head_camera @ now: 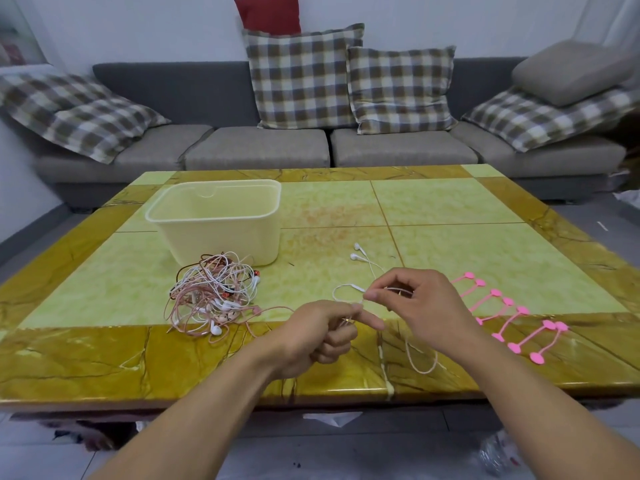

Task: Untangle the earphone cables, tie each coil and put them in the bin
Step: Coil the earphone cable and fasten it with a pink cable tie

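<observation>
White earphone cable (360, 289) stretched over near edge of tiled surface (450, 209), left hand (318, 336) grip pinching its plug end, right hand (412, 306) grip pinching the cord, tangled earphone pile (211, 296) left of hands, cream bin (218, 220) behind pile, pink cable ties (509, 317) in a row at right.

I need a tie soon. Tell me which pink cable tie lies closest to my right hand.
The farthest-back pink cable tie, at the top of the row: its end lies right beside the right hand; the other ties sit farther right and nearer the table edge.

The white earphone cable (372, 271) vanishes inside both hands; the tangled pile (211, 299) hides individual cords
</observation>
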